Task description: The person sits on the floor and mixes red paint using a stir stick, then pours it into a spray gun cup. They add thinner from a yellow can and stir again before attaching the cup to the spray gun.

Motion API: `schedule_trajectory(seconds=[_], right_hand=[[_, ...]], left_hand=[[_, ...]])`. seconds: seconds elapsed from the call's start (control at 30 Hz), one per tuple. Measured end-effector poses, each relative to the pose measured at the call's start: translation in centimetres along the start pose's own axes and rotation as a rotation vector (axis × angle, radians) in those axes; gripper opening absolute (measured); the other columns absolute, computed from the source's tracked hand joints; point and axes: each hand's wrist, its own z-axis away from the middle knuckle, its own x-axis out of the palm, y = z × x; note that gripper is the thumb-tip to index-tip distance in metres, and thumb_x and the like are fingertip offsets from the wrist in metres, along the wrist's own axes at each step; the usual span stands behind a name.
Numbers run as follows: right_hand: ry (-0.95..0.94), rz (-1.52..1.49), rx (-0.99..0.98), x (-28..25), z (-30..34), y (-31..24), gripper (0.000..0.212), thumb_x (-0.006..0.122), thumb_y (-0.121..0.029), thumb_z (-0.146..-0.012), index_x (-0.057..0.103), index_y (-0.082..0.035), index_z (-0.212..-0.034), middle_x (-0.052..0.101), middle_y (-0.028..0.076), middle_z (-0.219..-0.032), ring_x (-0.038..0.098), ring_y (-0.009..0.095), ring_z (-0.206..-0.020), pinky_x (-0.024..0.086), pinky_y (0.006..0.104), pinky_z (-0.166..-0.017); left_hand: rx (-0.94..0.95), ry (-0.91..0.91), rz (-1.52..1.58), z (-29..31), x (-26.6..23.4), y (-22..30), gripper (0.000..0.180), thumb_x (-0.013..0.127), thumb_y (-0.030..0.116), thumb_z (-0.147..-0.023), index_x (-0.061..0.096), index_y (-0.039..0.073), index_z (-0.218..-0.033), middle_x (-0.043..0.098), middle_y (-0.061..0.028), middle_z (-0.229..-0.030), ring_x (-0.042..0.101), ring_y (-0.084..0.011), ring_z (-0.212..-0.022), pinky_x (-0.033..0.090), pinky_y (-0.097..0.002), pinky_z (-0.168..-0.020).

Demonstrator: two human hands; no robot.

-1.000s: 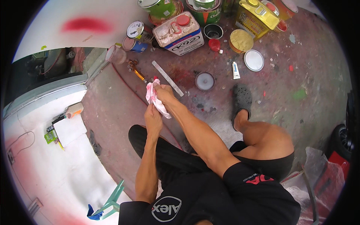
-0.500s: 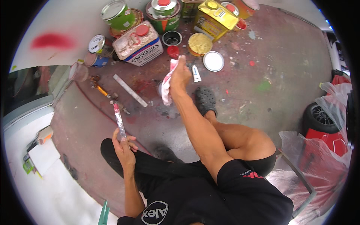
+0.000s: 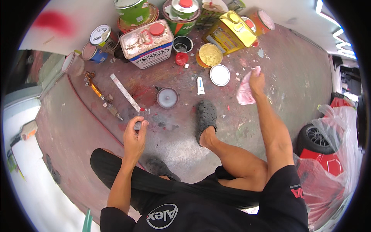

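My left hand (image 3: 134, 136) is closed, raised over the floor above my left thigh. Between its thumb and fingers shows the grey end of a flat stick (image 3: 138, 125), mostly hidden by the hand. Out to the right, my right hand (image 3: 257, 82) grips a pink-stained white rag (image 3: 245, 91) that hangs down from it. On the floor between the hands are a round tub (image 3: 167, 97) with a greyish top, a small white tube (image 3: 200, 85) and a white round lid (image 3: 220, 75). Another flat stick (image 3: 125, 92) lies beyond my left hand.
Along the wall stand a white rectangular can (image 3: 148, 45), a yellow can (image 3: 230, 33), green paint cans (image 3: 133, 13), a black cup (image 3: 182, 44) and an open yellowish tin (image 3: 210, 55). A spray gun (image 3: 101, 94) lies at left. Plastic sheeting (image 3: 324, 181) and a wheel (image 3: 317, 138) are at right.
My right hand has swung to the right with the rag, uncovering the round tub. My left hand has moved up, and its stick now shows only a short end. The view has shifted slightly.
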Motion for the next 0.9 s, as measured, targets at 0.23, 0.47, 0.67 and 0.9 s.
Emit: schedule_trajectory(seconds=[0.23, 0.47, 0.67, 0.9], right_hand=[[-0.089, 0.287, -0.338, 0.6, -2.5, 0.7, 0.061, 0.069, -0.045, -0.104, 0.064, 0.0, -0.145, 0.071, 0.031, -0.137, 0.066, 0.049, -0.13, 0.05, 0.0544, -0.112], [-0.124, -0.042, -0.946, 4.2, 6.7, -7.9, 0.04, 0.08, -0.013, -0.097, 0.071, -0.003, -0.135, 0.074, 0.019, -0.128, 0.067, 0.041, -0.117, 0.05, 0.0527, -0.104], [-0.314, -0.234, -1.096, 6.2, 11.4, -17.3, 0.036, 0.085, -0.013, -0.093, 0.074, -0.003, -0.126, 0.073, 0.018, -0.121, 0.067, 0.038, -0.112, 0.053, 0.0475, -0.099], [-0.119, -0.424, -1.156, 5.0, 11.2, -24.8, 0.049, 0.088, -0.016, -0.094, 0.068, -0.001, -0.136, 0.071, 0.018, -0.129, 0.067, 0.036, -0.119, 0.053, 0.0465, -0.104]], left_hand=[[0.193, 0.07, -0.504, -0.6, -0.2, 2.0, 0.026, 0.075, 0.026, -0.11, 0.073, 0.0, -0.114, 0.072, -0.0067, -0.097, 0.065, -0.02, -0.087, 0.051, -0.033, -0.079], [0.088, 0.009, -0.28, -3.3, -1.5, 0.0, 0.036, 0.067, 0.033, -0.114, 0.066, -0.002, -0.106, 0.063, -0.0139, -0.089, 0.06, -0.0318, -0.08, 0.05, -0.0413, -0.076], [-0.04, -0.094, -0.267, -6.6, -1.2, 0.3, 0.039, 0.061, 0.038, -0.116, 0.059, 0.0, -0.106, 0.061, -0.0237, -0.084, 0.063, -0.0413, -0.076, 0.05, -0.0467, -0.072], [-0.119, -0.11, -0.22, -4.0, 1.5, 1.7, 0.037, 0.059, 0.041, -0.116, 0.065, 0.005, -0.118, 0.069, -0.0247, -0.087, 0.071, -0.046, -0.083, 0.052, -0.052, -0.071]])
